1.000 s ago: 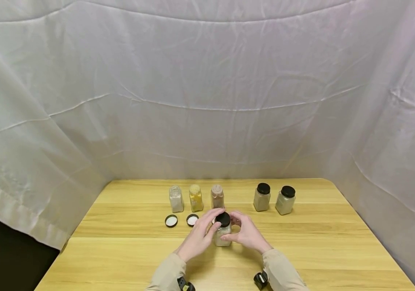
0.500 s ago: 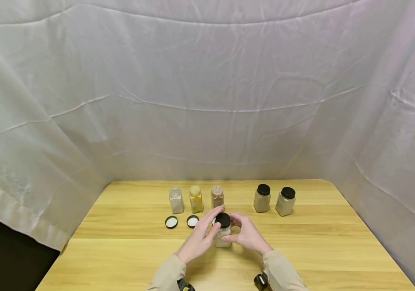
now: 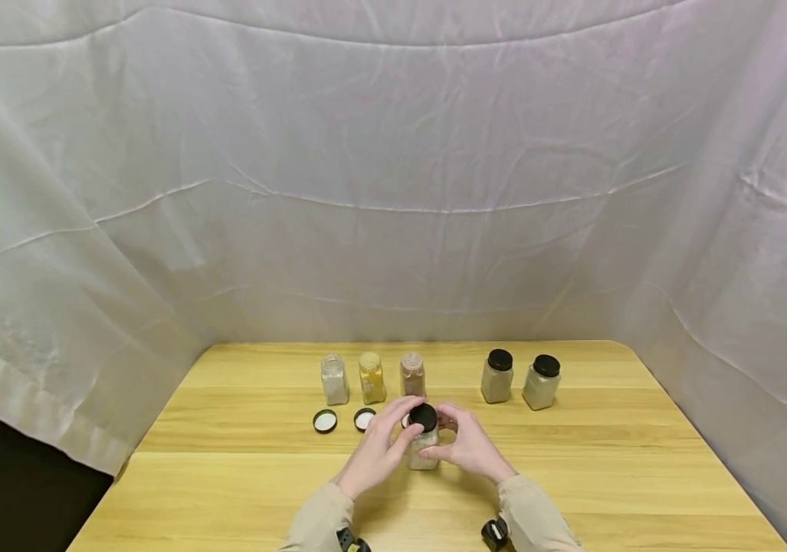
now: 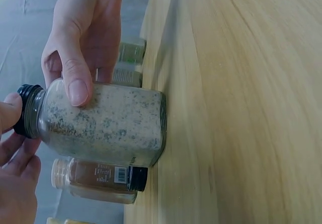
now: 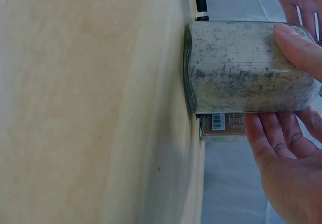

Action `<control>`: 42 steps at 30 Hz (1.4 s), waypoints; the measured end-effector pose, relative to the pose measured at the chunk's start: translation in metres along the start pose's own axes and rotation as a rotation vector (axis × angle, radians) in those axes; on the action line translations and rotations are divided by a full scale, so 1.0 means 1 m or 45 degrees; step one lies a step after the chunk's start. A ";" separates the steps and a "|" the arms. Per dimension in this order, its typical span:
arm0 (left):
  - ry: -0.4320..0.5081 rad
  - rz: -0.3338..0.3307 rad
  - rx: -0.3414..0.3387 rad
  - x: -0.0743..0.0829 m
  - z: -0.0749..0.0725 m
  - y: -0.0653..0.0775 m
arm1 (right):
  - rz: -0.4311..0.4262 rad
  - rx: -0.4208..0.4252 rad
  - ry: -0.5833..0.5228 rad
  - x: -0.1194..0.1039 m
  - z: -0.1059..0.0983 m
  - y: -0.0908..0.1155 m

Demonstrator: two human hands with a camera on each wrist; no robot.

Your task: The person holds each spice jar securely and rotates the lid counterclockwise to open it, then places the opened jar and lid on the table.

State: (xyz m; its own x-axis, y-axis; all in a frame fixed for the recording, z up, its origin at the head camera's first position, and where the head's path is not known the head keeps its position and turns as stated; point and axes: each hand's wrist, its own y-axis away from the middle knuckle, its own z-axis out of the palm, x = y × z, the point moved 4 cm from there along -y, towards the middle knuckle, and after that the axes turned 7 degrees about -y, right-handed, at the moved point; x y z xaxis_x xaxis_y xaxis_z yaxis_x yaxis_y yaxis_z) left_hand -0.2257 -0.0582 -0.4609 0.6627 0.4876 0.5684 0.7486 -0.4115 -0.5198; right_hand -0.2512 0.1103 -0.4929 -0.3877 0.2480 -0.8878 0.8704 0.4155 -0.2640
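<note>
A square glass jar [image 3: 424,458] of pale, dark-flecked seasoning stands upright on the table in front of me, its black lid [image 3: 423,417] on top. My left hand [image 3: 378,454] has thumb and fingers around that lid from the left. From the right, my right hand [image 3: 472,445] grips the jar's body, thumb on the near face and fingers behind. In the left wrist view, the right thumb [image 4: 78,83] lies on the glass below the neck. The right wrist view shows the jar's flecked side [image 5: 236,58] and its base at the tabletop.
Behind stand three uncapped jars: whitish [image 3: 334,383], yellow [image 3: 371,381] and brown [image 3: 412,377]. Black lids [image 3: 325,421] with white liners lie before them, one partly hidden by my left hand. Two capped jars [image 3: 497,379] stand at the right. Grey cloth [image 3: 393,253] hangs behind the table.
The left fingers and thumb shift slightly about the lid. The jar and the right hand keep their place.
</note>
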 end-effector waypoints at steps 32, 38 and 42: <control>-0.024 0.027 0.057 0.002 -0.001 0.000 | 0.011 -0.001 -0.036 -0.003 0.000 0.001; -0.003 -0.002 -0.002 0.000 0.000 0.000 | 0.024 -0.002 -0.032 -0.001 0.001 0.001; 0.046 0.007 -0.069 -0.002 0.000 0.000 | 0.018 0.003 -0.033 0.000 0.000 0.000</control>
State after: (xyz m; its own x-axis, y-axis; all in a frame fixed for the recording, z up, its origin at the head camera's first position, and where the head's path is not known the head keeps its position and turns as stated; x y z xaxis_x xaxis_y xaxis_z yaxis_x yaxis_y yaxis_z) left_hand -0.2266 -0.0593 -0.4616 0.6664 0.4574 0.5888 0.7443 -0.4555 -0.4885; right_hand -0.2511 0.1100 -0.4933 -0.3670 0.2312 -0.9010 0.8766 0.4101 -0.2518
